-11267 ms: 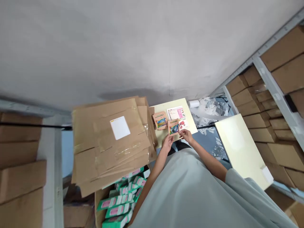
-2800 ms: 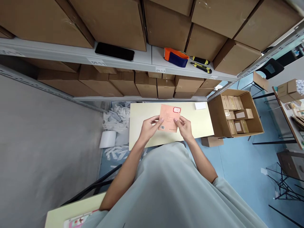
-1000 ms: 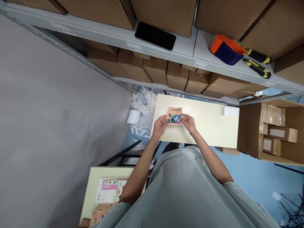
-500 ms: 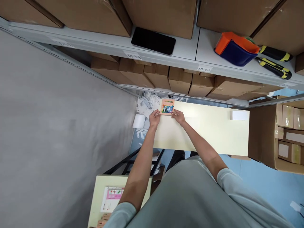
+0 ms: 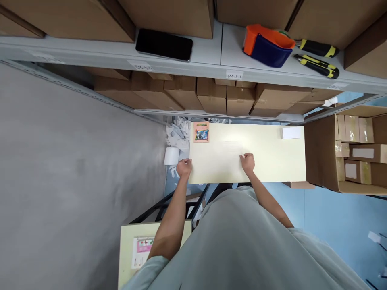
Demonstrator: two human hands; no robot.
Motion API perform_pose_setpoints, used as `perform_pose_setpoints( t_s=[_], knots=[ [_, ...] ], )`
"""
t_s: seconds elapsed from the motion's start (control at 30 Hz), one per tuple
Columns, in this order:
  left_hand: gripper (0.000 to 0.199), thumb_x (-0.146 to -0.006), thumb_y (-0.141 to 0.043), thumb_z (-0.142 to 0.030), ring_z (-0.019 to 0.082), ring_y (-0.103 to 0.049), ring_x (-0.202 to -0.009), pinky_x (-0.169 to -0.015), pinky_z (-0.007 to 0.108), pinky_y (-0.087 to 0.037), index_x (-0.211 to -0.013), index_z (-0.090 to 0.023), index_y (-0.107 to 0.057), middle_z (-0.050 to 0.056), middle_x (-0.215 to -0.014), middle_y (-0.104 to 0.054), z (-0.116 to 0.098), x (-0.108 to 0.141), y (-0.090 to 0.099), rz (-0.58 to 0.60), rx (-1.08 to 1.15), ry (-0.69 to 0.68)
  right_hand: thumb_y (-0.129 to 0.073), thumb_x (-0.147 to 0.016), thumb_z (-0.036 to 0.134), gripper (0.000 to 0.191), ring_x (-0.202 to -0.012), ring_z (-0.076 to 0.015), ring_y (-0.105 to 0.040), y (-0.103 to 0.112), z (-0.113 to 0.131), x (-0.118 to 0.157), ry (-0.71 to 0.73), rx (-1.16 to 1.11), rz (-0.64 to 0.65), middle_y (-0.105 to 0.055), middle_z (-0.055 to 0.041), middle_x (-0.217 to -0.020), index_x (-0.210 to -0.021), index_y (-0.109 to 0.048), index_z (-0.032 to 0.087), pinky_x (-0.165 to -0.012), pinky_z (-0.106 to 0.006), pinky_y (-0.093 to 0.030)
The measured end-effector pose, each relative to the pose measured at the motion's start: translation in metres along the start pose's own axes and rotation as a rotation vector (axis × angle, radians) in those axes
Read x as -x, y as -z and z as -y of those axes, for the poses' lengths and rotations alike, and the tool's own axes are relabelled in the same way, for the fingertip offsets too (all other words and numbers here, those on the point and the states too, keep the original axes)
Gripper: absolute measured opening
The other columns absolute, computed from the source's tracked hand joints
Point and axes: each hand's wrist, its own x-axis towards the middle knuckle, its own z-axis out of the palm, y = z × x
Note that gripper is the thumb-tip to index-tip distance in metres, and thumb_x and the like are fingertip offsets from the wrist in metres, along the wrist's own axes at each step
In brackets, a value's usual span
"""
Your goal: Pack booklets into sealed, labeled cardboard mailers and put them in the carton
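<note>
A small pink booklet (image 5: 201,132) with a colourful picture on its cover lies flat at the back left corner of the cream table (image 5: 272,161). My left hand (image 5: 184,167) is at the table's left edge, below the booklet and apart from it, with its fingers pressed together. Over the middle of the table, my right hand (image 5: 248,163) is closed with thumb and fingers pinched. Whatever either hand may hold is too small or too clear to make out. A faint whitish patch shows on the tabletop between the hands; I cannot tell if it is film or glare.
A white slip (image 5: 291,133) lies at the table's back right. Beyond it stands an open carton (image 5: 320,153) with small boxes. A white roll (image 5: 171,156) and paper scraps lie left. The shelf holds a phone (image 5: 164,44), tape dispenser (image 5: 268,46) and utility knife (image 5: 317,65).
Both hands have let go of the booklet, which now lies on the table. They have drawn back toward my body and apart, the right hand farther right. The camera view has shifted.
</note>
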Motion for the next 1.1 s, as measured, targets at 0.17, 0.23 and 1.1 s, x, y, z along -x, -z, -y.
perform_pose_setpoints(
  t_s=[0.17,0.23,1.1],
  knots=[
    [0.018,-0.092,-0.064,-0.029,0.035,-0.074,-0.113,-0.105,0.047,-0.054,-0.096,-0.020,-0.079,0.015,-0.111,-0.083,-0.003,0.010,0.017,0.002,-0.104,-0.065,-0.054,-0.105,0.020,0.018,-0.101,-0.0243,-0.070,-0.013,0.005,0.013,0.061,-0.031,0.025,-0.070,-0.0139,-0.124,-0.102,-0.071,0.018,-0.082,-0.032,-0.051],
    [0.016,-0.091,-0.064,-0.030,0.035,-0.075,-0.110,-0.103,0.047,-0.056,-0.093,-0.022,-0.078,0.014,-0.108,-0.083,-0.003,0.020,0.027,0.012,-0.122,-0.102,-0.055,-0.104,0.019,0.017,-0.098,-0.0242,-0.071,-0.009,0.000,0.021,0.083,-0.049,0.026,-0.072,-0.0138,-0.120,-0.099,-0.072,0.018,-0.081,-0.032,-0.052],
    [0.010,-0.089,-0.071,-0.034,0.027,-0.075,-0.093,-0.087,0.035,-0.057,-0.088,-0.023,-0.073,0.006,-0.092,-0.081,-0.133,0.146,-0.078,0.437,-0.050,-0.565,-0.060,-0.094,0.026,0.014,-0.087,-0.0252,-0.066,0.181,-0.190,0.001,-0.082,-0.060,-0.407,-0.077,-0.0111,-0.106,-0.092,-0.072,0.020,-0.078,-0.033,-0.048]
  ],
)
